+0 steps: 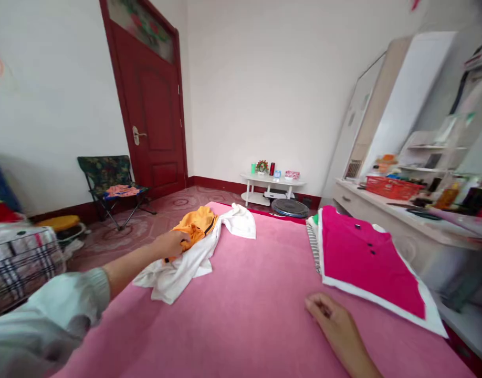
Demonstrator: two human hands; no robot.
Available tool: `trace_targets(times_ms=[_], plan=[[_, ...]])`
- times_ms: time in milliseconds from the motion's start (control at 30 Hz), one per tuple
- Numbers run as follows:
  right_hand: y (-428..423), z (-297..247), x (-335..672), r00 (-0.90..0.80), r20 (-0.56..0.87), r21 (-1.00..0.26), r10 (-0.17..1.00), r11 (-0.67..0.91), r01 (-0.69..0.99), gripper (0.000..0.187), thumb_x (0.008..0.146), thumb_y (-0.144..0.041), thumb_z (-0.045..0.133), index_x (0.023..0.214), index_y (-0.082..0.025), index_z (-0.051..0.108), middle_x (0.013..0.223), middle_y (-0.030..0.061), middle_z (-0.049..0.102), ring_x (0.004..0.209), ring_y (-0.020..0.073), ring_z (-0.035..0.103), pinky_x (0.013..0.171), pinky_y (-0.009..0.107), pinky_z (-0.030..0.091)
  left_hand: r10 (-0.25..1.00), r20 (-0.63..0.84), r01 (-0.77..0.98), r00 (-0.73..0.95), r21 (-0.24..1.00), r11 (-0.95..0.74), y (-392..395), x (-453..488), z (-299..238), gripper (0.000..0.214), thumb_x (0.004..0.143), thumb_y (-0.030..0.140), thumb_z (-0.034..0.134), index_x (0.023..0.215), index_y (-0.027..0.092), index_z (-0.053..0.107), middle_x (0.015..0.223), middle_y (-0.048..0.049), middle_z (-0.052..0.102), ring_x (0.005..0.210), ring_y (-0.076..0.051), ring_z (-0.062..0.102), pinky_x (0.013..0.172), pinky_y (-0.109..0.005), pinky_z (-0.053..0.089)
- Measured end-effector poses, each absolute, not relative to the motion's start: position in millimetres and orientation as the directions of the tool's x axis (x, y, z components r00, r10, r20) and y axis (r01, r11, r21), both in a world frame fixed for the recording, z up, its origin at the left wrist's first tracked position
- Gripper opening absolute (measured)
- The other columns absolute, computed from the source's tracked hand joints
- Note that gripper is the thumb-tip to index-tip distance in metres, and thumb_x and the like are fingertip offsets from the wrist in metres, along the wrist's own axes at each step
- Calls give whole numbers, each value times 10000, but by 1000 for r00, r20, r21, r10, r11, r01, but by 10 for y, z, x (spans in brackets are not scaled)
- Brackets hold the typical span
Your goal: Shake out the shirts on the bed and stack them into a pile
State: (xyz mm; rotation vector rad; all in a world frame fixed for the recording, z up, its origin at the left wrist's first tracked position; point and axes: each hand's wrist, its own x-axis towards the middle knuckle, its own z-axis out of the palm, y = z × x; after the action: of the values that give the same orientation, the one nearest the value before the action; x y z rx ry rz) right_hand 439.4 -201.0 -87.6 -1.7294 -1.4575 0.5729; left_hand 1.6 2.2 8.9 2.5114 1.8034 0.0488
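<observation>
A pink-covered surface carries a crumpled white garment on the left, an orange garment bunched partly over it, and on the right a flat stack of clothes topped with magenta.

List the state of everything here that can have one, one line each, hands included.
Left hand: on the orange garment, fingers partly hidden
Orange garment: bunched up
White cloth: rumpled, loosely strewn
Right hand: loosely curled, no held item showing
Magenta garment: laid flat
Pink cover: spread out
Door: shut
Drawer: shut
Folding chair: unfolded, standing
Red basket: upright
</observation>
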Motion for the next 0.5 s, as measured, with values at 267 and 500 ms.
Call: trace_targets(times_ms=[267, 500], plan=[[-1984, -864, 4377, 218, 174, -798, 960, 7, 603, 344, 829, -518, 465, 701, -207, 536, 620, -17, 475, 606, 158, 464, 576, 244, 366, 695, -348, 767, 629, 426, -480, -478, 128, 828, 213, 683, 245, 571, 836, 203, 713, 784, 3, 671, 784, -227, 618, 642, -228, 456], [-1991, -848, 4367, 244, 184, -779, 952, -10, 627, 347, 800, -526, 498, 663, -211, 547, 591, -17, 493, 586, 156, 472, 551, 232, 367, 909, -312, 777, 276, 629, -20, -36, 2, 652, 525, 628, 602, 704, 907, 159, 669, 913, -95, 681, 852, -244, 641, 630, -248, 505]])
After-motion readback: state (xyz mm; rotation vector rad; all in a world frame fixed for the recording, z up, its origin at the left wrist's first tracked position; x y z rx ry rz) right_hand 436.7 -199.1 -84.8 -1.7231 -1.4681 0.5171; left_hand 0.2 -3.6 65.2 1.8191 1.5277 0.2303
